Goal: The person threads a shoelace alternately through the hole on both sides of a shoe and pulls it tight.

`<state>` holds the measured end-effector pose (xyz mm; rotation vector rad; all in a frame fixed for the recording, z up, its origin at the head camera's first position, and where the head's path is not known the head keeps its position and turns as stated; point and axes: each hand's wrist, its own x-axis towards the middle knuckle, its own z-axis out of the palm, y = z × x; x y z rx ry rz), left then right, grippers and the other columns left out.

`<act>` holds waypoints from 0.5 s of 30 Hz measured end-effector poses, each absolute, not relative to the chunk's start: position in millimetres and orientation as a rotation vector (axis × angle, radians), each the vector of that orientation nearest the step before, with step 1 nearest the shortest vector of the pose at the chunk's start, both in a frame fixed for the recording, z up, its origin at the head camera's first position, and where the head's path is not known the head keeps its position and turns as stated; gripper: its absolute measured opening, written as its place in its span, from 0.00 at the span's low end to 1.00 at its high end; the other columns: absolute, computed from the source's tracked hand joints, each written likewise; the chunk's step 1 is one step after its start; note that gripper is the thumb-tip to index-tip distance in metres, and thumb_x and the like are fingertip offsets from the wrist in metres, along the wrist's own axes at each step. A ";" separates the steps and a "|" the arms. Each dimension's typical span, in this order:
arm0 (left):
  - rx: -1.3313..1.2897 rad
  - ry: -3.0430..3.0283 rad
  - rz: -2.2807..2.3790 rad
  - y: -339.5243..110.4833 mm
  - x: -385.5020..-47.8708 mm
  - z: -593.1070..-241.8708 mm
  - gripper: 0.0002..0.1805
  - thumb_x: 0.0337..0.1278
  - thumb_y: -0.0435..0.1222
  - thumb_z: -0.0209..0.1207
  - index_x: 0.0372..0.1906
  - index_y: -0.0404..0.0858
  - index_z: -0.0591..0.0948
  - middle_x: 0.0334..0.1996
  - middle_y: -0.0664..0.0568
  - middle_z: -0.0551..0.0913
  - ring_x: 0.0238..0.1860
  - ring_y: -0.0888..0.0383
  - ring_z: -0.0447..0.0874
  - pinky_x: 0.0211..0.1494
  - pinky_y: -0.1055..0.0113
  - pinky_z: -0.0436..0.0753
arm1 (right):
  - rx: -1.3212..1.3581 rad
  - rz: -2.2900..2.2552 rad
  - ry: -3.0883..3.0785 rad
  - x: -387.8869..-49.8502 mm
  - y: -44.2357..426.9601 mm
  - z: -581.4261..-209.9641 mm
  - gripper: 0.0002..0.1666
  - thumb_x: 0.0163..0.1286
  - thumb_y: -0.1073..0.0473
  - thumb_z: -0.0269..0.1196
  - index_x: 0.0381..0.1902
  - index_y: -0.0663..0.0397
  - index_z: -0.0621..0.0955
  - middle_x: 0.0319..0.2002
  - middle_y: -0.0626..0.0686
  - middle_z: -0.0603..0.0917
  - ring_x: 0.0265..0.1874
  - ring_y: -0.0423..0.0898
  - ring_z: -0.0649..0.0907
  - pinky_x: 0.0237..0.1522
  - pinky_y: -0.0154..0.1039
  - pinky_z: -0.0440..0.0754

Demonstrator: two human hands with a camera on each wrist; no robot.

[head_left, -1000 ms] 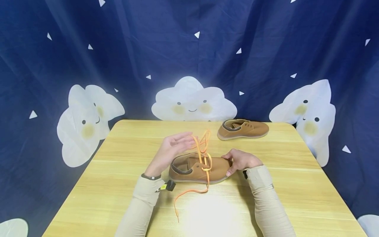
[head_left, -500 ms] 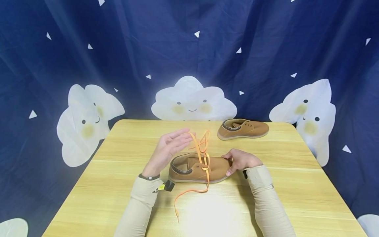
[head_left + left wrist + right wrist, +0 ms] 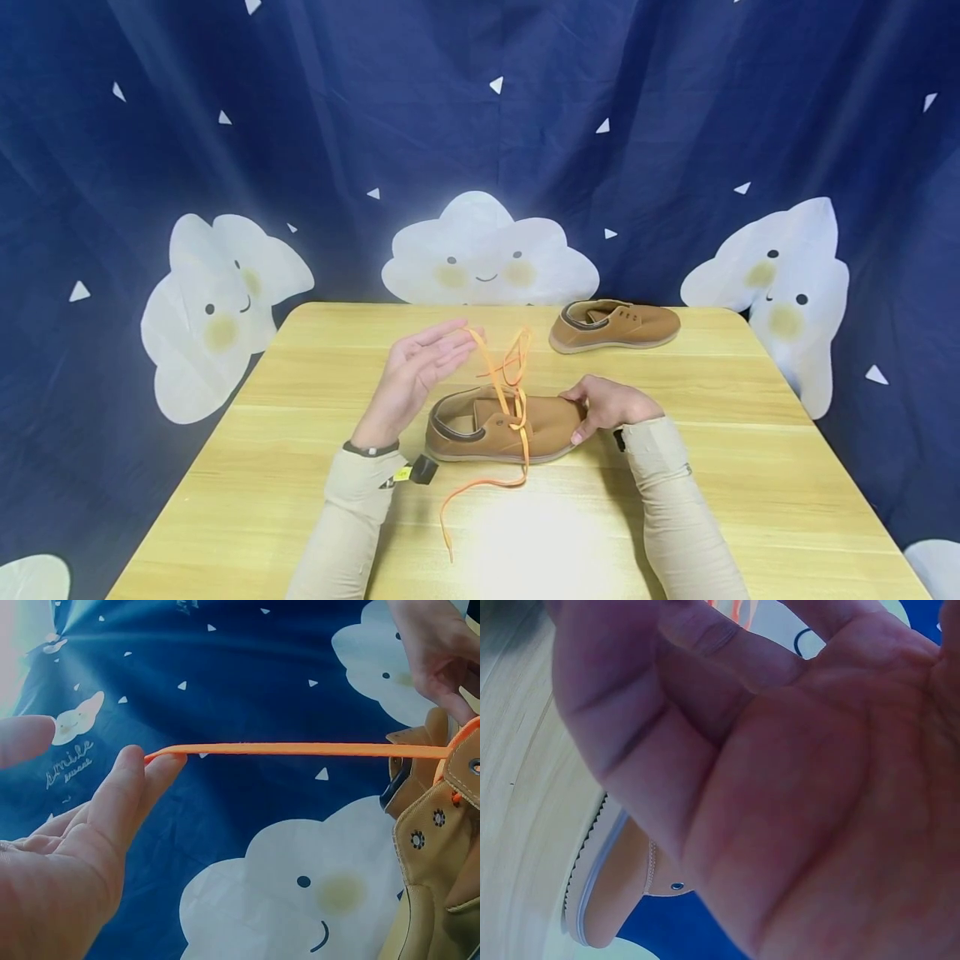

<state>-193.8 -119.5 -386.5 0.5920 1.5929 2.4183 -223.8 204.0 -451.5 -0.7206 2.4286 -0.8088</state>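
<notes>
A brown shoe (image 3: 553,421) lies on the table, its toe to the right. An orange shoelace (image 3: 495,362) runs through its front eyelets. My left hand (image 3: 408,375) is raised above the heel end, pinching one length of the lace between its fingertips; the thumb stands apart. In the left wrist view this lace (image 3: 300,748) is stretched straight from the fingers to the shoe, where two eyelets (image 3: 428,829) hold no lace. With thumb and fingers, my right hand (image 3: 613,403) grips the toe. Its palm (image 3: 795,795) covers much of the right wrist view.
A second brown shoe (image 3: 637,327), with no lace visible, stands at the back of the wooden table (image 3: 247,483). A loose lace end (image 3: 447,525) trails toward the front. Behind the table hangs a dark blue curtain (image 3: 450,142) with clouds.
My left hand has moved left and slightly upward, drawing the lace with it. The small loop at the front eyelets has shrunk. My right hand stays on the toe.
</notes>
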 end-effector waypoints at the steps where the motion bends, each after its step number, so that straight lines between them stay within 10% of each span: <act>1: 0.589 1.597 2.419 -119.7 -194.3 -386.6 0.28 0.74 0.28 0.48 0.72 0.17 0.63 0.65 0.29 0.77 0.58 0.58 0.88 0.68 0.62 0.80 | -0.723 -0.810 2.428 -223.6 204.1 -451.5 0.32 0.50 0.64 0.81 0.56 0.60 0.87 0.48 0.53 0.91 0.46 0.43 0.83 0.58 0.42 0.81; 15: 0.331 1.782 2.446 -134.2 -216.0 -402.8 0.25 0.75 0.31 0.52 0.70 0.21 0.68 0.62 0.31 0.80 0.55 0.59 0.90 0.67 0.64 0.81 | -0.706 -0.810 2.417 -223.7 205.1 -451.2 0.33 0.49 0.65 0.81 0.57 0.60 0.86 0.47 0.53 0.91 0.45 0.44 0.84 0.59 0.46 0.83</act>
